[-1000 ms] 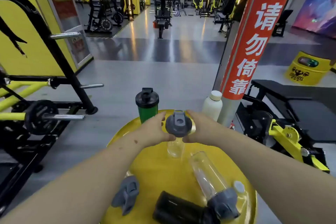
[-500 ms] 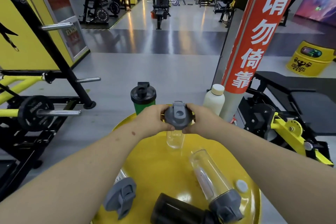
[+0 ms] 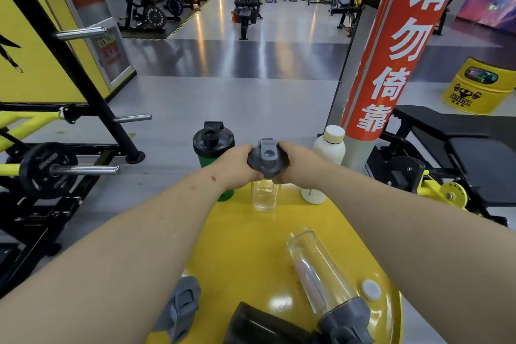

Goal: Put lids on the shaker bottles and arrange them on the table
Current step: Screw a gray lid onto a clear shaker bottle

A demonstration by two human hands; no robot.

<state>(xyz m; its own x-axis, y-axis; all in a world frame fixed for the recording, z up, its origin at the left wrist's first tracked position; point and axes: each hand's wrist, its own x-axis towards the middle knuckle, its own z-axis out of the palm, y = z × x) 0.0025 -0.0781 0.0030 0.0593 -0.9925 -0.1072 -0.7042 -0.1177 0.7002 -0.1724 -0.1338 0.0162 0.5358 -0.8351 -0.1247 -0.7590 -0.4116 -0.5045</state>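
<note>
A clear shaker bottle [image 3: 262, 195] stands upright near the far edge of the round yellow table [image 3: 251, 254]. Its grey lid [image 3: 267, 158] sits on top, gripped from the left by my left hand [image 3: 237, 167] and from the right by my right hand [image 3: 296, 165]. Behind my left hand stands a green bottle with a black lid [image 3: 212, 142]. A white bottle [image 3: 328, 148] stands to the right. A second clear bottle with a grey lid [image 3: 321, 276] lies on its side near me. A black bottle [image 3: 259, 327] also lies there. A loose grey lid [image 3: 181, 307] rests at the near left.
A small white round cap [image 3: 370, 290] lies by the table's right edge. A red pillar [image 3: 396, 50] rises behind the white bottle. A black bench [image 3: 460, 142] is to the right, a barbell rack [image 3: 50, 167] to the left, and a yellow drum [image 3: 480, 89] far right.
Both hands stay clamped on the grey lid atop the clear bottle. The view has tilted and shifted, so the table sits lower and more to the right in frame.
</note>
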